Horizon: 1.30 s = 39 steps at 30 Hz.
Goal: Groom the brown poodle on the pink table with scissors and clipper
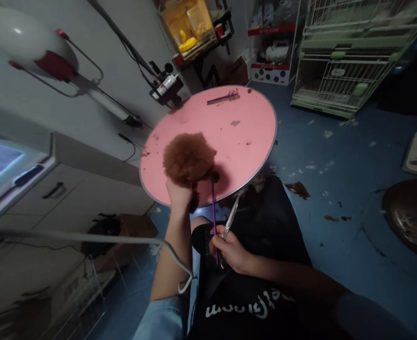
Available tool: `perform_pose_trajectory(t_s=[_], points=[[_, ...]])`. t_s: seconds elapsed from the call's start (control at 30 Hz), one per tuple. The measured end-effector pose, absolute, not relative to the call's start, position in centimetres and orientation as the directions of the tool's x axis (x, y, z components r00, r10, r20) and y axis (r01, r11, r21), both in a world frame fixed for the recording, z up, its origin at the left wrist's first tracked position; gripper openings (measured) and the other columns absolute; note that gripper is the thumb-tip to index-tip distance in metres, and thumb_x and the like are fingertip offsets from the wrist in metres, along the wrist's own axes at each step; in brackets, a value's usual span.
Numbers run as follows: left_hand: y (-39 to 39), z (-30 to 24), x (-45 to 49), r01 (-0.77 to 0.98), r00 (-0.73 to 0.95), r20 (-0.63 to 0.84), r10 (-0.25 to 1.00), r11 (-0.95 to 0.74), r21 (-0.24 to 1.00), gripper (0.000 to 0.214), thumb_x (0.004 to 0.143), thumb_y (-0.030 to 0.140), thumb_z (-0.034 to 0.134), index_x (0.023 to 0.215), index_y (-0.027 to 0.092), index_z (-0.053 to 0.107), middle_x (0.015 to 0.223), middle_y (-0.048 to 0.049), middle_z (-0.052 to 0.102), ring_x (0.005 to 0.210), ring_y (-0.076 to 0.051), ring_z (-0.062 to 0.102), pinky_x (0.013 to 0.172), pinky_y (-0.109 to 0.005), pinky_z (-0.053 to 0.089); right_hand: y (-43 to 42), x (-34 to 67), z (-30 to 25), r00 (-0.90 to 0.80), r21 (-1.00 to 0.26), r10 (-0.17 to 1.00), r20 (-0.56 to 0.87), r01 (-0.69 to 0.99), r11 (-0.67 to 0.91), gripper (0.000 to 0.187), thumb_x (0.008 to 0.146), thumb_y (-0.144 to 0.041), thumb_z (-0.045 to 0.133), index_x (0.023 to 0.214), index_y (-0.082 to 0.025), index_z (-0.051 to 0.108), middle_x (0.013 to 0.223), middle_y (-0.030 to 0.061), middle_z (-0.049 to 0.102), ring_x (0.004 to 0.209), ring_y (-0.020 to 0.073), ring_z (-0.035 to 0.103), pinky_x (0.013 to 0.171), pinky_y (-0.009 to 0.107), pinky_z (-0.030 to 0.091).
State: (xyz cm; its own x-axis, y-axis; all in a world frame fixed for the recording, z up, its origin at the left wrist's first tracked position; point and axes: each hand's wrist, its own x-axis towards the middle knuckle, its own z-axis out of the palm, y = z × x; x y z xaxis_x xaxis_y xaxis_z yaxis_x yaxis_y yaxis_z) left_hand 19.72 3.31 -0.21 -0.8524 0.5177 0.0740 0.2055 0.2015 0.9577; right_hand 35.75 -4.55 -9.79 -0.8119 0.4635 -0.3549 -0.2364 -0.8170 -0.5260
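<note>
A small dog with curly brown fur [187, 158] is at the near edge of the round pink table [247, 137]. My left hand [178, 194] holds it from below and the left; the fingers are hidden in the fur. Below the table edge, my right hand [231, 248] is closed around silver scissors [231, 213], blades pointing up and away. A thin purple-backed comb [214, 208] is in the same hand, its far end close to the dog's dark muzzle [213, 176].
Purple scissors [222, 98] lie at the table's far side, with tufts of fur scattered about. A grey bent arm [123, 237] crosses in front of my left forearm. Wire cages [339, 78] stand back right; a white cabinet [70, 198] is on the left. Hair litters the blue floor [322, 160].
</note>
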Motion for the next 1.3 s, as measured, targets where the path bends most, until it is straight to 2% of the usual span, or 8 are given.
perform_pose_trajectory(t_s=[0.13, 0.33, 0.57, 0.77, 0.9, 1.0, 1.13, 1.3], points=[[4.0, 0.5, 20.6, 0.364, -0.835, 0.186, 0.519, 0.267, 0.892, 0.018, 0.064, 0.02, 0.07, 0.057, 0.014, 0.055, 0.041, 0.0039, 0.048, 0.035, -0.006, 0.041, 0.034, -0.017, 0.025, -5.0, 35.4, -10.2, -0.888, -0.511, 0.376, -0.265, -0.201, -0.836, 0.042, 0.071, -0.051, 0.068, 0.09, -0.022, 0.046, 0.056, -0.0077, 0.053, 0.047, 0.0088, 0.045, 0.047, 0.021, 0.031], [4.4, 0.2, 22.2, 0.138, -0.863, 0.043, 0.503, 0.154, 0.978, 0.022, 0.068, 0.023, 0.064, 0.066, 0.021, 0.042, 0.036, 0.0099, 0.042, 0.024, -0.007, 0.034, 0.03, -0.018, 0.02, -5.0, 35.9, -10.8, -0.901, -0.499, 0.333, -0.276, -0.162, -0.851, 0.043, 0.07, -0.052, 0.069, 0.089, -0.021, 0.047, 0.052, -0.0087, 0.053, 0.044, 0.008, 0.043, 0.045, 0.02, 0.029], [4.6, -1.4, 20.6, 0.167, -0.854, 0.141, 0.5, 0.007, 0.986, 0.027, 0.064, 0.02, 0.069, 0.065, 0.02, 0.042, 0.043, 0.0106, 0.041, 0.034, -0.005, 0.036, 0.037, -0.016, 0.027, -4.0, 37.8, -11.1, -0.97, -0.376, 0.22, -0.103, -0.166, -0.912, 0.045, 0.068, -0.051, 0.075, 0.087, -0.019, 0.049, 0.054, -0.0063, 0.057, 0.044, 0.0078, 0.045, 0.045, 0.021, 0.027], [4.1, -1.6, 19.6, 0.194, -0.865, 0.128, 0.485, 0.088, 0.977, 0.018, 0.058, 0.019, 0.068, 0.067, 0.015, 0.052, 0.052, 0.0069, 0.049, 0.048, -0.006, 0.043, 0.047, -0.016, 0.033, -3.3, 38.4, -11.9, -0.96, -0.339, 0.263, -0.097, -0.217, -0.916, 0.043, 0.07, -0.049, 0.076, 0.088, -0.019, 0.05, 0.052, -0.0061, 0.058, 0.04, 0.0066, 0.041, 0.043, 0.021, 0.024], [1.6, -3.1, 20.0, 0.125, -0.813, 0.022, 0.581, 0.139, 0.982, 0.031, 0.066, 0.042, 0.068, 0.076, 0.015, 0.059, 0.06, 0.0035, 0.054, 0.052, -0.007, 0.046, 0.051, -0.018, 0.035, -2.9, 38.0, -12.2, -0.951, -0.384, 0.278, -0.139, -0.207, -0.9, 0.042, 0.072, -0.049, 0.075, 0.088, -0.02, 0.049, 0.052, -0.0062, 0.057, 0.042, 0.0069, 0.042, 0.044, 0.021, 0.025], [-0.1, -3.6, 21.0, 0.077, -0.76, -0.1, 0.642, 0.242, 0.967, 0.044, 0.07, 0.058, 0.062, 0.063, 0.015, 0.054, 0.056, 0.0013, 0.053, 0.052, -0.01, 0.046, 0.05, -0.021, 0.036, -2.6, 37.7, -12.3, -0.938, -0.454, 0.301, -0.171, -0.197, -0.869, 0.044, 0.071, -0.052, 0.074, 0.089, -0.019, 0.05, 0.054, -0.0056, 0.057, 0.046, 0.0077, 0.045, 0.047, 0.021, 0.028], [-0.2, -3.0, 22.0, 0.137, -0.688, -0.115, 0.716, 0.284, 0.949, 0.044, 0.068, 0.056, 0.067, 0.058, 0.016, 0.053, 0.05, 0.0031, 0.047, 0.048, -0.009, 0.038, 0.048, -0.022, 0.031, -2.3, 37.3, -12.5, -0.914, -0.543, 0.363, -0.18, -0.215, -0.812, 0.049, 0.07, -0.057, 0.074, 0.089, -0.019, 0.05, 0.057, -0.0055, 0.057, 0.05, 0.0083, 0.047, 0.051, 0.022, 0.031], [-1.0, -3.2, 21.9, 0.055, -0.603, -0.159, 0.782, 0.24, 0.969, 0.042, 0.072, 0.051, 0.069, 0.06, 0.015, 0.052, 0.052, 0.0037, 0.045, 0.051, -0.008, 0.037, 0.051, -0.022, 0.03, -1.5, 38.0, -12.1, -0.91, -0.51, 0.366, -0.194, -0.225, -0.831, 0.048, 0.07, -0.056, 0.073, 0.089, -0.02, 0.048, 0.056, -0.0066, 0.054, 0.049, 0.0078, 0.044, 0.05, 0.022, 0.03]])
